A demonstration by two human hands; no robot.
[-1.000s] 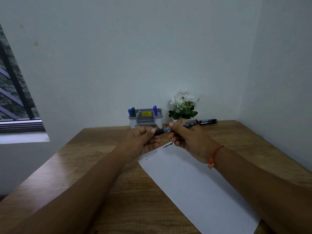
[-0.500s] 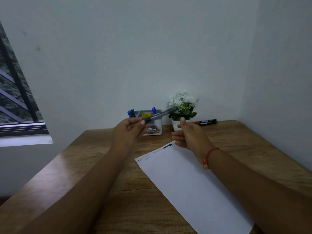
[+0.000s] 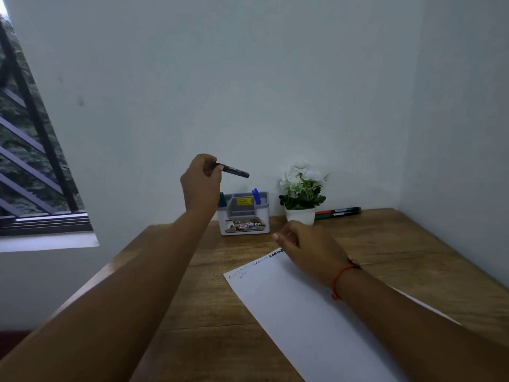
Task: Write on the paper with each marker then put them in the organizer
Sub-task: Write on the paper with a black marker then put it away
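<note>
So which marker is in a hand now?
The black marker, gripped by the left hand above the organizer; two stand in it, two lie on the table by the plant.

Markers: five. One black marker [image 3: 234, 171] is held in the left hand [image 3: 201, 183]; a green marker [image 3: 222, 199] and a blue marker [image 3: 256, 196] stand in the organizer [image 3: 243, 215]; a red marker [image 3: 338, 210] and a second green marker [image 3: 340, 214] lie on the worktop [image 3: 385, 244]. Organizer: one. Sheet of paper [image 3: 297, 312]: one. Potted plant [image 3: 301, 188]: one.
</note>
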